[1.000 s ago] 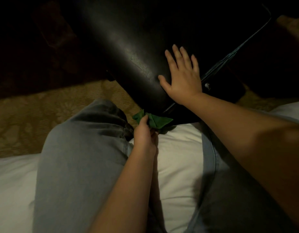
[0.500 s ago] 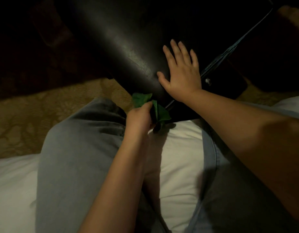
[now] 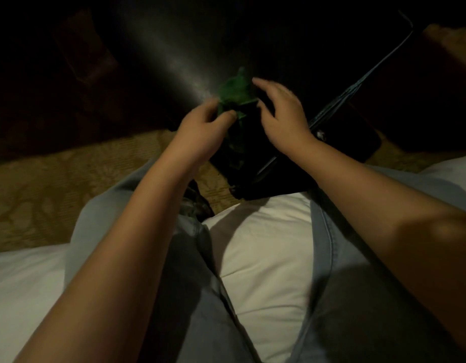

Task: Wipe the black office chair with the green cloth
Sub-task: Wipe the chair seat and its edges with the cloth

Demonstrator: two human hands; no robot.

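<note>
The black office chair (image 3: 174, 56) fills the dark upper half of the view, its smooth padded surface tilted toward me. The green cloth (image 3: 233, 93) is bunched up against that surface near the middle. My left hand (image 3: 200, 132) pinches the cloth's lower edge between thumb and fingers. My right hand (image 3: 281, 113) hovers just right of the cloth with fingers curved, its fingertips at the cloth's right edge. The frame does not show whether they touch it. A stitched seam (image 3: 357, 90) runs diagonally along the chair to the right of my right hand.
I sit on a white bed (image 3: 266, 244) with my legs in light grey jeans (image 3: 108, 244) on either side. A patterned tan carpet (image 3: 56, 184) lies to the left under the chair. The surroundings above are very dark.
My left hand has lifted the green cloth from the chair's lower edge up onto its surface. My right hand has left its flat press on the chair and curled toward the cloth.
</note>
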